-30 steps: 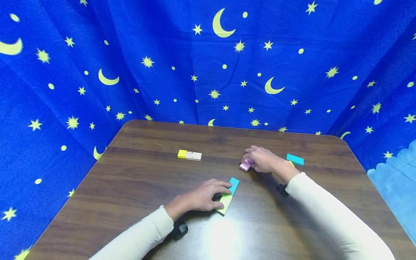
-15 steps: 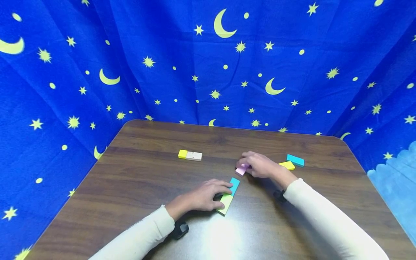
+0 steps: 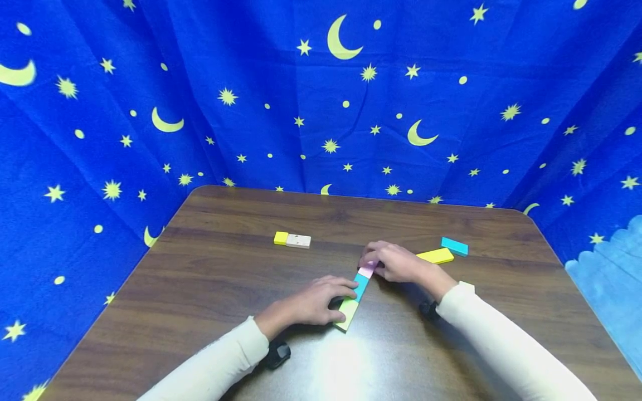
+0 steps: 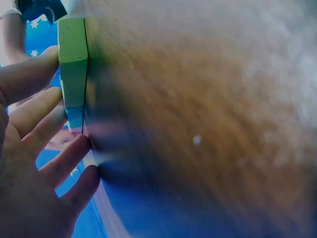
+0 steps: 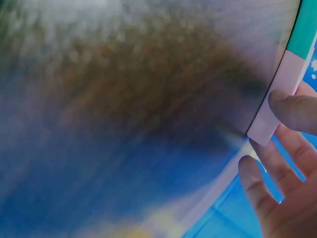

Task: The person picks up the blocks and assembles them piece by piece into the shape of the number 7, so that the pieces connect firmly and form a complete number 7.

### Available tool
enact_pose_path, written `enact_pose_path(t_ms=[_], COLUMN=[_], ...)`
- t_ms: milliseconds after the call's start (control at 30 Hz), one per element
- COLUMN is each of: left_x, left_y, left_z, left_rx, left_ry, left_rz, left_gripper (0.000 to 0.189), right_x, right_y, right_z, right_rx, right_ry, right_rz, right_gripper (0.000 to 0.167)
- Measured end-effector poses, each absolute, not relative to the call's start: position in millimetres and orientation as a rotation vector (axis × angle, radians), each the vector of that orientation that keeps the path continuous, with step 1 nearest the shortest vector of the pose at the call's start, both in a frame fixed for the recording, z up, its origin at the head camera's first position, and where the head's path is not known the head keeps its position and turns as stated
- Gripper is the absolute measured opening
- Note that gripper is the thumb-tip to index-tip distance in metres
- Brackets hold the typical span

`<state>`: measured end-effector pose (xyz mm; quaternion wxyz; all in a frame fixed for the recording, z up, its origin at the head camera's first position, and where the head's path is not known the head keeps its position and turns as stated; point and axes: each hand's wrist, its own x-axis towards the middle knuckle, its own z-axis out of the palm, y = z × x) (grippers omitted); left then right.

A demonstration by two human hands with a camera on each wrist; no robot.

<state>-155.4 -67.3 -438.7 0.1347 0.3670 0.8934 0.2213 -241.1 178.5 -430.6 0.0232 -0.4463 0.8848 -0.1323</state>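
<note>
So, head view had the right hand (image 3: 393, 262) covering most of the pink block (image 5: 264, 119); right wrist cam showed it pinched between thumb and fingers, smooth and straight-edged, its end butted against the teal block (image 5: 303, 34). Left hand (image 3: 313, 301) was spread, thumb at the green block (image 4: 73, 59), fingertips by the teal one. Left wrist cam alone caught specks on the green face. All three lay in line on the wood-grain bench (image 3: 225, 278).
</note>
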Motion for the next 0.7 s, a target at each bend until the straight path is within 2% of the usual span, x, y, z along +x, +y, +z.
enact_pose_path(t_ms=[700], left_x=[-161.5], left_y=[-62.7], left_z=[-436.3], left_rx=[1.006], left_ry=[2.573], left_rz=[0.623], left_gripper=[0.058], right_x=[-239.8], right_y=[178.7], right_z=[-433.0], right_rx=[-1.387], right_ry=[2.728], right_rz=[-0.456], right_gripper=[0.034])
